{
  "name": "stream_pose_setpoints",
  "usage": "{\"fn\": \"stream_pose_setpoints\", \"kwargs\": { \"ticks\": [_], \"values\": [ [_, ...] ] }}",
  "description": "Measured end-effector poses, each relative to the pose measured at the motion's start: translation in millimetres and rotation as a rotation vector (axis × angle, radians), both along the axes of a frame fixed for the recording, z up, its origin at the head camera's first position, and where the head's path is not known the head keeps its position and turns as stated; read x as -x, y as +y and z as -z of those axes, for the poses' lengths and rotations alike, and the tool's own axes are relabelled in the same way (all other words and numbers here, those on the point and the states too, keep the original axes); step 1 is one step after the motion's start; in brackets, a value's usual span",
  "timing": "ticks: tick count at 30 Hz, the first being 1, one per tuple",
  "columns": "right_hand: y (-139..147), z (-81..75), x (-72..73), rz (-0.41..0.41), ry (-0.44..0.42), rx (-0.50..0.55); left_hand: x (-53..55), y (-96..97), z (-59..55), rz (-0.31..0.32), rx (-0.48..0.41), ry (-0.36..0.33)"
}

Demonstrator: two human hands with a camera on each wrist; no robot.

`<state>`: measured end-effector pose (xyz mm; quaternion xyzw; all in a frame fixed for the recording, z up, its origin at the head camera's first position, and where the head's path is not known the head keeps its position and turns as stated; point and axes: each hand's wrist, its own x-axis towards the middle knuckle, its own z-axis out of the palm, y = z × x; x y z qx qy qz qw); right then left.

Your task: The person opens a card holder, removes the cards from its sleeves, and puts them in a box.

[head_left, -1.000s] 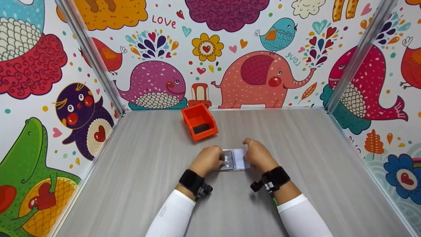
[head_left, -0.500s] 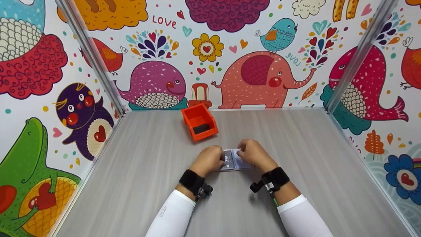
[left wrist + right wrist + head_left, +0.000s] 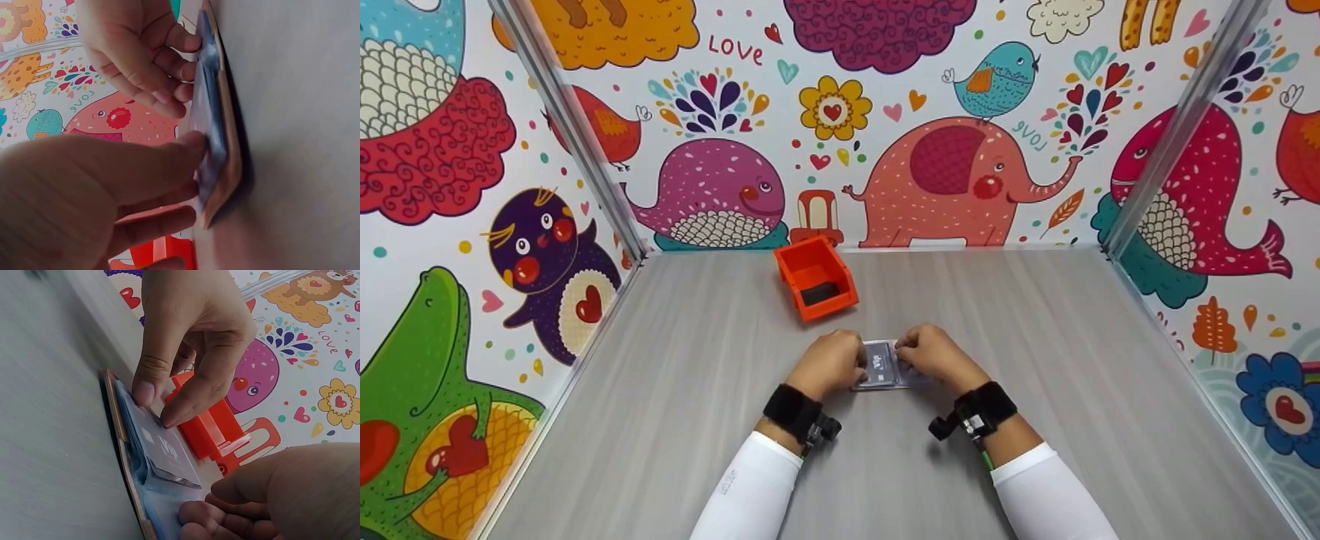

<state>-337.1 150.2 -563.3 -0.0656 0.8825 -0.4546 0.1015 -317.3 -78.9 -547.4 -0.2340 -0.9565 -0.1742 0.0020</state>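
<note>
An opened card holder [image 3: 913,380] with clear plastic sleeves and a tan cover lies on the table between the hands. On its left page is a grey card [image 3: 169,453] with pale lettering like "Vip"; one edge of it stands slightly above the plastic. My left hand [image 3: 829,361] holds the holder's left side, its thumb [image 3: 196,142] on the sleeve and the index finger at the rim. Over the right page hovers my right hand [image 3: 941,354], fingers loosely bent and the fingertips close to the fold. Nothing shows between its thumb and index finger.
An orange bin [image 3: 829,308] stands behind the holder, slightly left, with a dark flat object [image 3: 819,292] inside. Printed walls [image 3: 825,180] enclose the grey table [image 3: 690,360] at the back and sides. Both wrists wear black camera straps [image 3: 793,409].
My right hand has moved left from the holder's far right edge to near the fold, its fingers drawing together. The left hand has shifted slightly left, uncovering more of the card.
</note>
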Motion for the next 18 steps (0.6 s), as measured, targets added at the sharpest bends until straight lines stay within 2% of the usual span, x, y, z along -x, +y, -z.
{"fn": "stream_pose_setpoints", "kwargs": {
  "ticks": [4, 11, 18],
  "values": [
    [0.1, 1.3, -0.1, 0.033, -0.032, 0.026, -0.1, 1.2, 2.4, 0.017, 0.008, 0.001],
    [-0.6, 1.7, 0.1, 0.049, -0.107, 0.164, -2.8, 4.5, 4.4, 0.059, 0.011, 0.057],
    [-1.5, 0.8, 0.0, 0.062, -0.098, 0.200, -2.4, 8.0, 6.9, 0.048, 0.028, 0.068]
  ]
}}
